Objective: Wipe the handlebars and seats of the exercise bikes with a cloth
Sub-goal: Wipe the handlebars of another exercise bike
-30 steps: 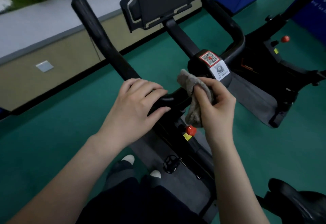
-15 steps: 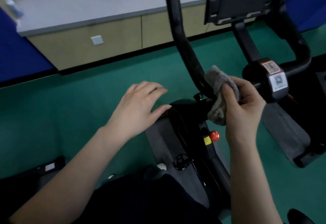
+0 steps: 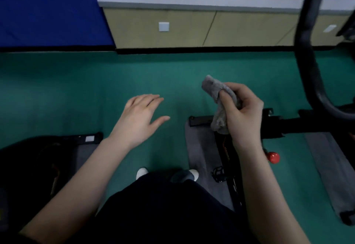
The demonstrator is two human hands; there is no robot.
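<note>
From here I see my right hand (image 3: 243,114) closed around a crumpled grey cloth (image 3: 219,101), thumb pressed across its front; one end of the cloth sticks up above the fingers and the other hangs down below the palm. The cloth is held in the air, clear of the black handlebar (image 3: 307,55), which curves up along the right edge of the view and is well apart from the hand. My left hand (image 3: 140,118) is spread flat with fingers apart, palm down, gripping nothing, hovering over the green floor (image 3: 96,89).

Below the right hand the bike's black frame (image 3: 230,157) runs down toward me, standing on a grey mat (image 3: 201,147) laid on the floor. A red knob (image 3: 273,157) sits on the frame just right of my right forearm, and a black pedal (image 3: 219,173) shows near the mat's lower part. Another grey mat strip (image 3: 330,166) lies toward the right edge of the floor.

At the left edge of the floor a dark part of a second machine (image 3: 38,157) is in view, too dim to make out. Along the far edge of the floor runs a beige cabinet (image 3: 192,28) with a pale top, and a blue pad (image 3: 48,9) stands to its left. My white-toed shoes (image 3: 142,172) show near the bottom
</note>
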